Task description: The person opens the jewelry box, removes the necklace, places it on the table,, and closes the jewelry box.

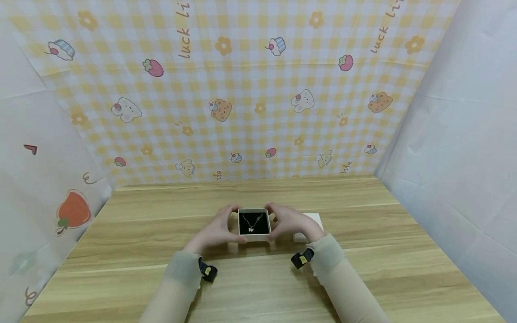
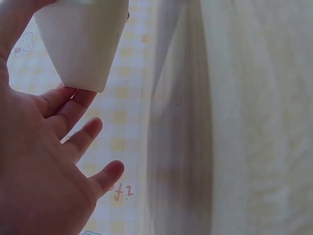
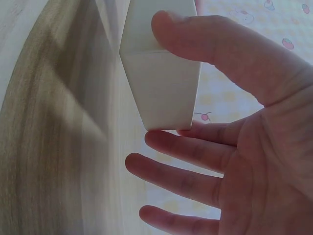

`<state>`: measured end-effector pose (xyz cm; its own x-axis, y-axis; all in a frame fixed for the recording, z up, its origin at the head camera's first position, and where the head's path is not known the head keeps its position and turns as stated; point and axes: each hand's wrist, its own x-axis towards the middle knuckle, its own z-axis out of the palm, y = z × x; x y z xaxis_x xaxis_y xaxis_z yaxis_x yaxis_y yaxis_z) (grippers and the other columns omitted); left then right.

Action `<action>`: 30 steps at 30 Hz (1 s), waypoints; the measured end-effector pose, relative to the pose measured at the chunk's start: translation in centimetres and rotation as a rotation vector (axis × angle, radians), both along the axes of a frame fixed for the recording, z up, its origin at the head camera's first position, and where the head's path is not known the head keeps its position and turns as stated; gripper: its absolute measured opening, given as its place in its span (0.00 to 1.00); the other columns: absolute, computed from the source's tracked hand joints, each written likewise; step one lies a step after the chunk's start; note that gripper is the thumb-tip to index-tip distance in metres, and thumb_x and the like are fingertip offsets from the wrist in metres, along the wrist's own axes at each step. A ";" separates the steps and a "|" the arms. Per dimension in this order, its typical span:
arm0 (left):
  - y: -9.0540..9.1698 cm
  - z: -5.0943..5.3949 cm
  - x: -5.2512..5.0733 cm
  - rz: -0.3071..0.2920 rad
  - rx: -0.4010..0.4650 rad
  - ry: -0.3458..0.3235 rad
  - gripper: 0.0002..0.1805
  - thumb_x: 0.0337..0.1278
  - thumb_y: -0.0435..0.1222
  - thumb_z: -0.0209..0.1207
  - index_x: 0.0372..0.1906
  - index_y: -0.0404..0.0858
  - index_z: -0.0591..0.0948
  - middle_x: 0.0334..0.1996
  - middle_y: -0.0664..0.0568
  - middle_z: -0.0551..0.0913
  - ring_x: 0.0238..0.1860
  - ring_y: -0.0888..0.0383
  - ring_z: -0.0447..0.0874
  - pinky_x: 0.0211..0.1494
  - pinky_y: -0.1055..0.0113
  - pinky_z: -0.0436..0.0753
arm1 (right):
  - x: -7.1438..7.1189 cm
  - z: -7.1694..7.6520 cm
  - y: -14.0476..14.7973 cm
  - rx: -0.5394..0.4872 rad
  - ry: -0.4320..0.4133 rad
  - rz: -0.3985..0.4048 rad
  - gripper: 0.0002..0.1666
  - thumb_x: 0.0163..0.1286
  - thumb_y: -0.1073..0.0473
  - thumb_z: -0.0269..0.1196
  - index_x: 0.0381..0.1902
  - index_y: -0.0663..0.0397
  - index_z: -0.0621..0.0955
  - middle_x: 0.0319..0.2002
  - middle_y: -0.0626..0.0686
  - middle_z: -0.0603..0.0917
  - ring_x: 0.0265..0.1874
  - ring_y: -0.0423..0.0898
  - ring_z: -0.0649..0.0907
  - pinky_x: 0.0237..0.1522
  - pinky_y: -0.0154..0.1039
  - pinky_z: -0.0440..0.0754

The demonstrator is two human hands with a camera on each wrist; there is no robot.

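White box [image 1: 255, 238] held between left hand [image 1: 217, 230] and right hand [image 1: 289, 221], its ends pinched by thumbs and fingers, butterfly necklace [image 1: 251, 229] laid inside between both grips, white piece [image 1: 316, 218] partly covered by right hand, wooden table [image 1: 254, 287] below.

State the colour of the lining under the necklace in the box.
The lining under the necklace is black, best seen in the head view.

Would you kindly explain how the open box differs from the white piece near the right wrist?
The left hand and right hand hold the box; the white piece lies on the table. The box shows a necklace on black lining; the white piece shows plain white. Both have pale outsides.
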<state>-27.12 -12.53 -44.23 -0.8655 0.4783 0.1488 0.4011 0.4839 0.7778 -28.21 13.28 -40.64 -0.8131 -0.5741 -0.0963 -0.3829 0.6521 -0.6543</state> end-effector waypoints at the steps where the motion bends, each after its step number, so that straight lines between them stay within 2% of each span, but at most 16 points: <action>1: 0.0 -0.1 0.0 -0.003 0.000 0.004 0.50 0.32 0.45 0.78 0.65 0.36 0.66 0.63 0.43 0.67 0.66 0.45 0.60 0.68 0.43 0.60 | -0.1 -0.1 0.0 0.001 -0.002 0.001 0.50 0.46 0.55 0.78 0.65 0.59 0.67 0.56 0.55 0.75 0.49 0.53 0.79 0.48 0.47 0.79; 10: -0.2 -0.4 -0.2 -0.014 -0.049 0.033 0.50 0.32 0.47 0.78 0.64 0.36 0.68 0.63 0.43 0.69 0.65 0.45 0.63 0.67 0.43 0.62 | -0.3 -0.9 -0.2 0.022 -0.007 -0.006 0.50 0.45 0.55 0.79 0.64 0.56 0.67 0.55 0.53 0.76 0.48 0.50 0.79 0.50 0.47 0.77; 17: -0.2 -0.3 0.0 -0.004 -0.087 0.026 0.49 0.31 0.46 0.78 0.63 0.36 0.69 0.61 0.44 0.71 0.63 0.46 0.64 0.66 0.45 0.63 | 0.0 -0.9 -0.4 0.041 -0.014 -0.018 0.51 0.45 0.54 0.79 0.65 0.55 0.67 0.55 0.52 0.76 0.46 0.47 0.79 0.50 0.47 0.77; 24: -0.2 -0.2 0.1 0.013 -0.155 0.023 0.51 0.30 0.46 0.78 0.65 0.33 0.68 0.63 0.43 0.70 0.65 0.46 0.63 0.68 0.47 0.62 | 0.1 -1.1 -0.7 0.065 -0.029 -0.018 0.49 0.45 0.55 0.79 0.64 0.53 0.68 0.50 0.47 0.79 0.41 0.40 0.80 0.49 0.44 0.76; 30: -0.2 -0.2 0.1 0.012 -0.167 0.013 0.51 0.30 0.47 0.78 0.64 0.34 0.68 0.63 0.44 0.70 0.65 0.46 0.63 0.67 0.46 0.62 | 0.1 -1.3 -0.8 0.077 -0.017 -0.017 0.48 0.46 0.55 0.79 0.63 0.53 0.68 0.49 0.47 0.79 0.41 0.41 0.79 0.49 0.45 0.75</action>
<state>-26.97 -12.69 -44.43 -0.8700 0.4868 0.0789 0.4036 0.6111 0.6809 -28.07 12.46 -41.92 -0.8203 -0.5509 -0.1537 -0.3606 0.7068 -0.6086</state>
